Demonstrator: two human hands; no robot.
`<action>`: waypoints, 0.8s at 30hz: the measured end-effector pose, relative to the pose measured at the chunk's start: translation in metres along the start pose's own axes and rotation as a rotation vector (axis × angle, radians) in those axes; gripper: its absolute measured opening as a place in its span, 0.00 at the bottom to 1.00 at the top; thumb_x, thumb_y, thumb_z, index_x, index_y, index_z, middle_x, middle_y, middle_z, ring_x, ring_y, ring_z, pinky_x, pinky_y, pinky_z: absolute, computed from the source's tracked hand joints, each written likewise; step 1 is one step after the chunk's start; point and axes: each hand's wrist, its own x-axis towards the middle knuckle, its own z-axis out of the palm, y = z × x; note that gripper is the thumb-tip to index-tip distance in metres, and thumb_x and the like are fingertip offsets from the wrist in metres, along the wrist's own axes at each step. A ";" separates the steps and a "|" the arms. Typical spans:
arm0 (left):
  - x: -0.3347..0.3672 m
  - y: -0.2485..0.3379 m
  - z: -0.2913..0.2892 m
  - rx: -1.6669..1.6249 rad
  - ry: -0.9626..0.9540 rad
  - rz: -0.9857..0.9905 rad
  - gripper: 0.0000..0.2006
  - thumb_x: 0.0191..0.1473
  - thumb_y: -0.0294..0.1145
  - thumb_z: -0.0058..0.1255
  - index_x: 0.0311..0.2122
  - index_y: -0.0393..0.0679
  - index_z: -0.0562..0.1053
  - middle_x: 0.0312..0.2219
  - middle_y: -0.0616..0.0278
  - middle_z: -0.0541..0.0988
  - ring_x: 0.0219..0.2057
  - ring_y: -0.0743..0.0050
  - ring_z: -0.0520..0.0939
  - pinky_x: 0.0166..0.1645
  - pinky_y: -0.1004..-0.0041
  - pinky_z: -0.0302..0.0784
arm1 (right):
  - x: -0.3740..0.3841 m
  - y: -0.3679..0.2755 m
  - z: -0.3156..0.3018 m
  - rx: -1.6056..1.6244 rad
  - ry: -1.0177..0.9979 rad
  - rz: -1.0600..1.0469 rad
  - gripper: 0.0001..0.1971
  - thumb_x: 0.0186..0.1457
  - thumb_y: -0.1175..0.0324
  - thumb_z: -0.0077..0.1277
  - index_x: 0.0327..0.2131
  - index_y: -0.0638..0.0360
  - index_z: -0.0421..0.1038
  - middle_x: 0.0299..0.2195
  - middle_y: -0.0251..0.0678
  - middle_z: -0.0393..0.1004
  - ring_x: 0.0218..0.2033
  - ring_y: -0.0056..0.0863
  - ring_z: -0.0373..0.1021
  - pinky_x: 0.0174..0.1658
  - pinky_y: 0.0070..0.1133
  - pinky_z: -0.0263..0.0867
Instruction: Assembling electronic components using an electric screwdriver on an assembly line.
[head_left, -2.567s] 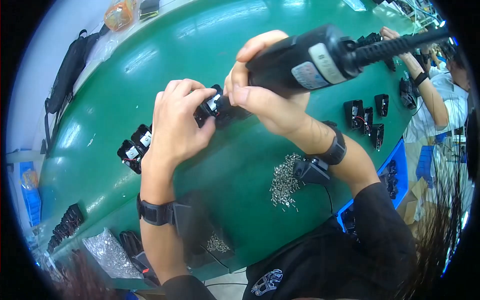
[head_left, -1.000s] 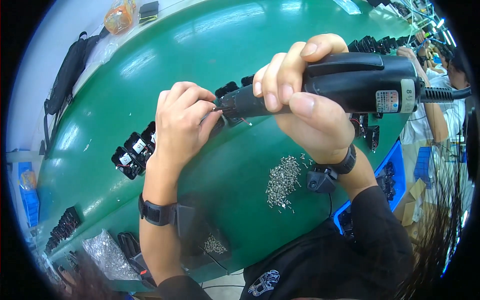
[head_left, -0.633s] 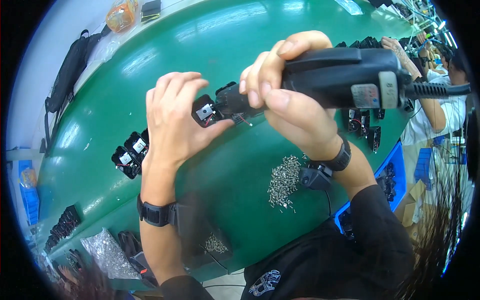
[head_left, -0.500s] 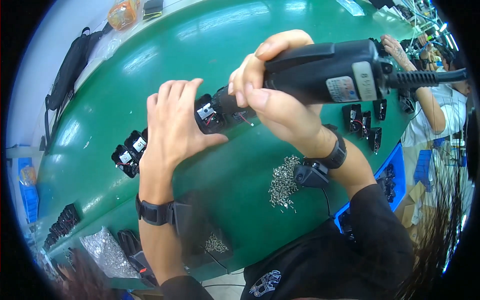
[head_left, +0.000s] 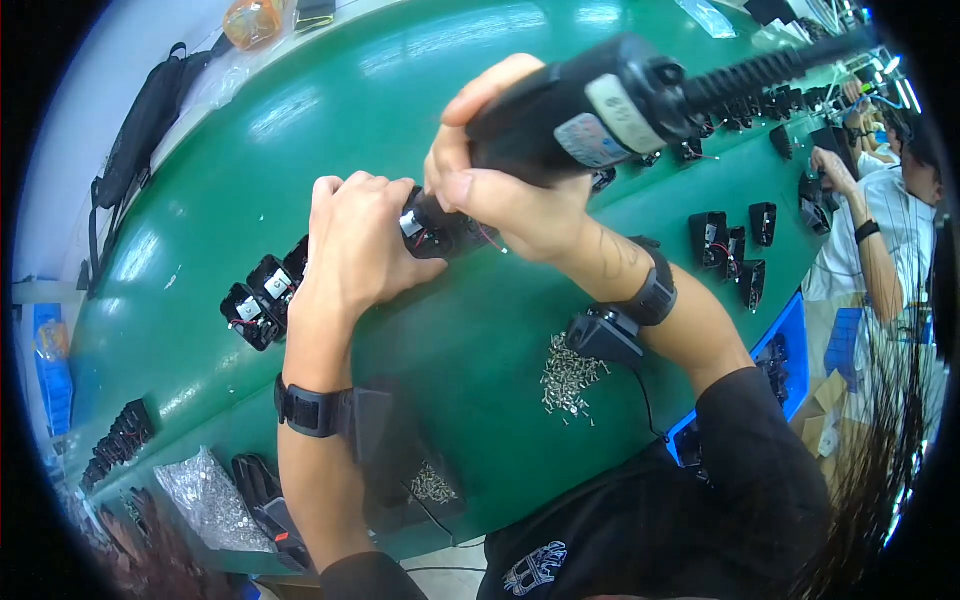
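Right fingers (head_left: 451, 155) grip a corded tool (head_left: 530, 125), left fingers (head_left: 372, 190) a housing (head_left: 418, 236), open table (head_left: 340, 110) beyond.

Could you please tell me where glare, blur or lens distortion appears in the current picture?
Head view: pale glare streaks the green table; head view: the black tool in the right hand and its cable look soft; head view: fisheye curves the table's edges.

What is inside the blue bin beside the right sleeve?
Black parts show in the bin on both sides of the sleeve. The sleeve hides the middle; contents there cannot be seen.
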 end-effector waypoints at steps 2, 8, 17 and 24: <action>0.002 -0.002 0.002 0.000 -0.026 -0.011 0.22 0.26 0.44 0.68 0.30 0.44 0.76 0.24 0.59 0.77 0.34 0.61 0.77 0.45 0.64 0.64 | 0.005 0.006 0.000 -0.016 -0.107 -0.032 0.21 0.44 0.85 0.49 0.43 0.61 0.58 0.23 0.35 0.67 0.25 0.24 0.67 0.32 0.25 0.67; -0.002 -0.014 0.009 -0.033 0.115 0.091 0.16 0.24 0.42 0.65 0.21 0.46 0.75 0.19 0.60 0.76 0.28 0.61 0.77 0.42 0.65 0.63 | 0.009 0.006 0.011 -0.083 -0.253 -0.018 0.15 0.43 0.84 0.50 0.34 0.61 0.59 0.24 0.35 0.69 0.24 0.19 0.66 0.30 0.20 0.66; 0.000 -0.010 0.013 -0.005 0.152 0.128 0.17 0.24 0.44 0.66 0.22 0.45 0.76 0.20 0.57 0.77 0.28 0.59 0.78 0.46 0.63 0.65 | -0.003 0.001 0.009 -0.133 -0.177 0.046 0.15 0.43 0.83 0.54 0.34 0.61 0.61 0.22 0.33 0.70 0.24 0.18 0.67 0.30 0.18 0.66; -0.007 0.016 0.006 0.325 0.126 0.034 0.41 0.29 0.50 0.68 0.51 0.41 0.70 0.37 0.54 0.77 0.45 0.59 0.76 0.52 0.57 0.64 | -0.039 -0.085 -0.016 0.148 0.059 -0.040 0.22 0.42 0.80 0.60 0.42 0.64 0.64 0.23 0.32 0.70 0.22 0.17 0.68 0.26 0.15 0.66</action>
